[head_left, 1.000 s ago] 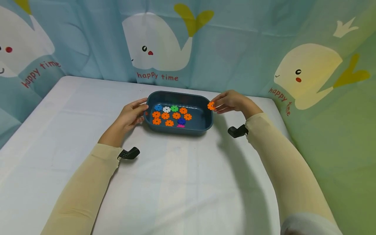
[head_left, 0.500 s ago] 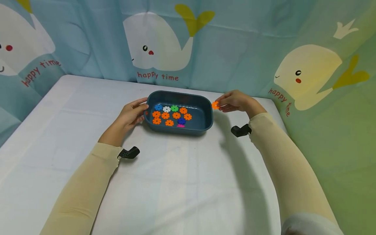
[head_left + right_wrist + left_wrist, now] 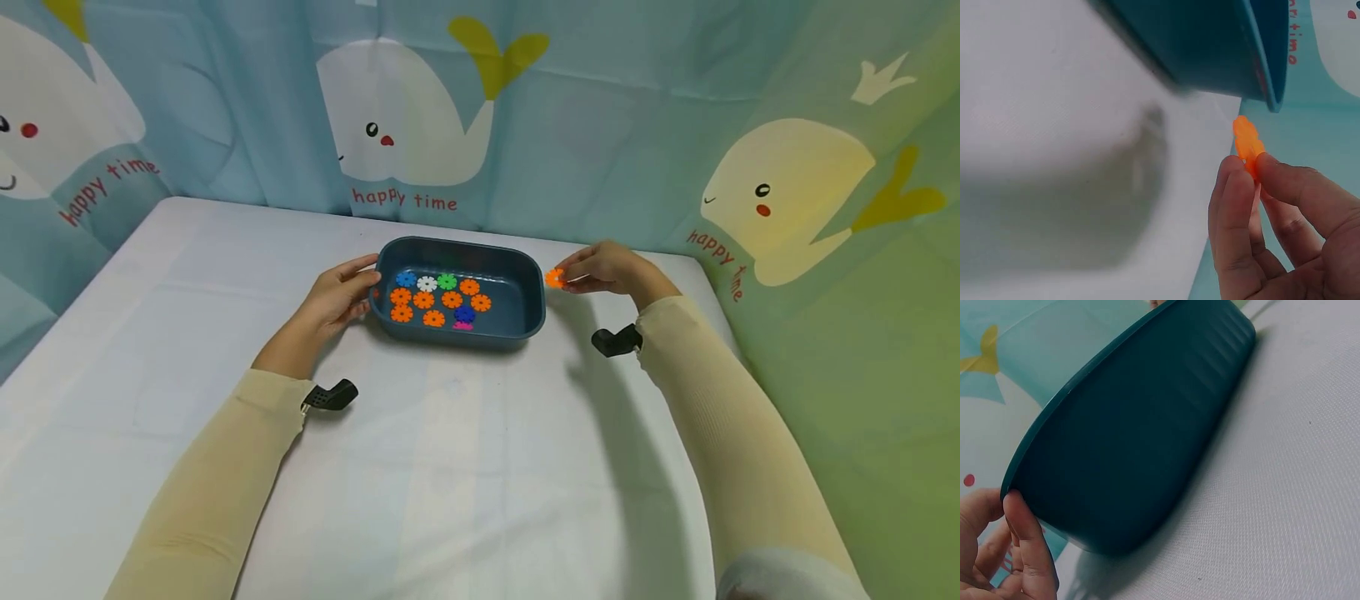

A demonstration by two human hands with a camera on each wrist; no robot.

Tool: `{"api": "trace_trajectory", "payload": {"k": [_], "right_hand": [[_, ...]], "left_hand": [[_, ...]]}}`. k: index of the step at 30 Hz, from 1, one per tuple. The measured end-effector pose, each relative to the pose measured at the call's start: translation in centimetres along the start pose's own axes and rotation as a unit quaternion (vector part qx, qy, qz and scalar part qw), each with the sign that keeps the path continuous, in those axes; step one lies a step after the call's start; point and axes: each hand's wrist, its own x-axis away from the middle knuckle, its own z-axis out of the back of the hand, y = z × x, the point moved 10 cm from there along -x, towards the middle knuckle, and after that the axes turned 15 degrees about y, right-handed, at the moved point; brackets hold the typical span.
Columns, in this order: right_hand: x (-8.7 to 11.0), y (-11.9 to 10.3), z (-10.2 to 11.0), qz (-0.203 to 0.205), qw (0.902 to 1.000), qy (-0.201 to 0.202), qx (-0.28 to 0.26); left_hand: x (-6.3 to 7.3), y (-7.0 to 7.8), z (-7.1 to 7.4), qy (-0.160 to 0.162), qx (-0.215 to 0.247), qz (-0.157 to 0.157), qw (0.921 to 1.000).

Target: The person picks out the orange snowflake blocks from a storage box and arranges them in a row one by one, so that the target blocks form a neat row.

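A dark teal plastic basin stands on the white table with several toothed snowflake discs lying in it, mostly orange, along with blue, white, green and pink ones. At its left end my left hand pinches the rim; in the left wrist view the thumb and fingers clasp the basin's edge from both sides. Just past the right end, my right hand holds one orange snowflake disc between thumb and fingertips. The right wrist view shows that disc edge-on, apart from the basin wall.
Behind the table hangs a blue-green curtain printed with whales, close to the table's far edge. Black camera mounts stick out from both sleeves. The right arm casts a long shadow on the cloth.
My right hand has moved a little to the right with the orange snowflake disc, from over the basin's right rim to just outside it. My left hand keeps its hold on the basin.
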Motion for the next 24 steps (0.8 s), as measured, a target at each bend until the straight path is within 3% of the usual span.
{"api": "trace_trajectory", "payload": {"k": [24], "right_hand": [[-1.5, 2.8, 0.3, -0.025, 0.9996, 0.003, 0.011]], "left_hand": [[-0.2, 0.1, 0.0, -0.007, 0.003, -0.007, 1.0]]}}
